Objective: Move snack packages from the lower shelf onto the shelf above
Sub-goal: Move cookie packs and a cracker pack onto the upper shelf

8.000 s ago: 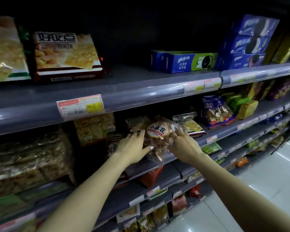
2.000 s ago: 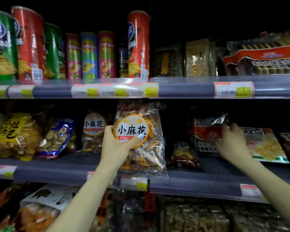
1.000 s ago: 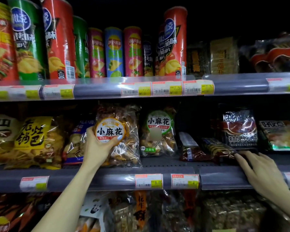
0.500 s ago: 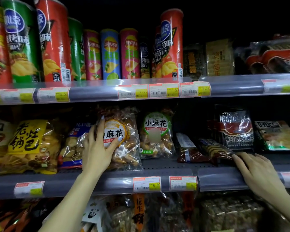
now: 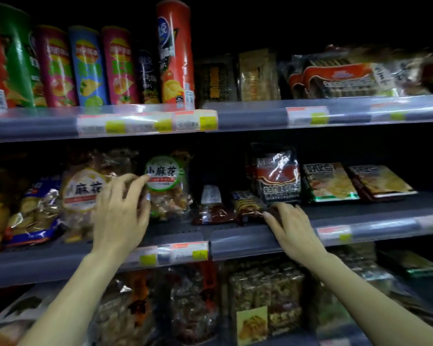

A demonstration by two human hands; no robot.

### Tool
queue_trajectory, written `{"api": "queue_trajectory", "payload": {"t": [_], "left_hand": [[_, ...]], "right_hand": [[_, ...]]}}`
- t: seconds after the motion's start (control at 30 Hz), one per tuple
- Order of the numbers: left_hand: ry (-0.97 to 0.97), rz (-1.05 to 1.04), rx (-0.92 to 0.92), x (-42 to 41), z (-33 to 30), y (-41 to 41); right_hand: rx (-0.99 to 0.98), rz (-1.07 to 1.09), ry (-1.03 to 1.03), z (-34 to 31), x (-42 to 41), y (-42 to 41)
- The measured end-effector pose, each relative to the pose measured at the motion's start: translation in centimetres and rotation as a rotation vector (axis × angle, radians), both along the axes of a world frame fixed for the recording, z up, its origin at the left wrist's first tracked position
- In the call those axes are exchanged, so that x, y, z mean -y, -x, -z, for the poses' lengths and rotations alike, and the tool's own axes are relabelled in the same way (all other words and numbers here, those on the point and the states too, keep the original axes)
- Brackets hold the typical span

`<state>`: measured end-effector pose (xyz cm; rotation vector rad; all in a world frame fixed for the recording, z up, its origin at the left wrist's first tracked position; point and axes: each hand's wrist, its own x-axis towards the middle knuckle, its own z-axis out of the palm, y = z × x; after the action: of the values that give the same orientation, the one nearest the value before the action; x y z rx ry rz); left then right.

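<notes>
**Then the fried-twist bags stood upright, with the left hand nearer**

Two clear bags of small fried dough twists stood side by side on the middle shelf [image 5: 235,239], each with its long axis upright. The orange-labelled bag [image 5: 83,193] was on the left and the green-labelled bag [image 5: 166,186] just beside it on the right. The left hand [image 5: 121,216] lay in front of the seam between them, fingers spread and loose, touching the bags' faces but clamped on neither. Both bags lay straight ahead of that hand and slightly above it, so it was plainly the nearer one for whatever adjusting or lifting came next.

The right hand [image 5: 291,229] rested flat on the shelf lip further right, fingers extended and gripping nothing, its fingertips touching a small dark wrapped snack [image 5: 248,206] that lay on its side. A second small wrapped snack [image 5: 210,208] lay just left of that. Behind stood one dark upright biscuit pack [image 5: 278,176], and beyond it two flat cracker packs [image 5: 329,182] lay tilted back.

On the shelf above [image 5: 260,116], roughly seven crisp tubes [image 5: 175,56] stood upright, though blur at the left edge made that count uncertain.
</notes>
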<state>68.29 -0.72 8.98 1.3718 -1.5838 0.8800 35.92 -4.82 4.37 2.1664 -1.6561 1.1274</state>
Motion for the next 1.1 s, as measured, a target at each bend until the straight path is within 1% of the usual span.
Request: {"api": "queue_trajectory", "payload": {"t": [0.07,0.17,0.23,0.3,0.37,0.43,0.5,0.6,0.73,0.87,1.0,1.1], "left_hand": [[-0.067,0.130,0.039,-0.4,0.2,5.0],[-0.210,0.352,0.079,-1.2,1.7,13.7],[-0.339,0.506,0.095,-1.8,3.4,19.8],[-0.529,0.601,0.136,-2.4,5.4,25.8],[-0.717,0.612,0.224,-2.0,7.6,31.2],[-0.833,0.631,0.306,-1.3,9.4,36.1],[-0.880,0.668,0.332,-0.3,10.9,40.6],[-0.916,0.697,0.334,1.1,12.8,47.0],[-0.948,0.673,0.251,3.3,15.6,53.8],[-0.987,0.620,0.156,6.5,18.3,58.7],[-1.080,0.544,0.096,10.6,19.7,61.6],[-1.155,0.419,0.032,12.8,20.6,62.6]], "right_hand": [[0.018,-0.085,-0.009,0.1,-1.1,1.8],[-0.026,-0.153,-0.038,0.6,-2.9,6.9],[-0.065,-0.143,-0.003,1.5,-4.3,11.3],[-0.096,-0.089,-0.024,2.8,-5.7,16.3],[-0.127,-0.006,-0.101,4.5,-6.6,21.3],[-0.140,0.079,-0.216,6.3,-7.2,26.3],[-0.133,0.154,-0.321,7.8,-7.8,30.8],[-0.119,0.213,-0.419,10.0,-8.2,36.8],[-0.149,0.272,-0.502,12.4,-7.1,42.4],[-0.179,0.263,-0.581,14.2,-4.5,46.3],[-0.185,0.246,-0.666,15.1,-1.4,50.3],[-0.171,0.223,-0.668,15.2,1.0,53.0]]}}
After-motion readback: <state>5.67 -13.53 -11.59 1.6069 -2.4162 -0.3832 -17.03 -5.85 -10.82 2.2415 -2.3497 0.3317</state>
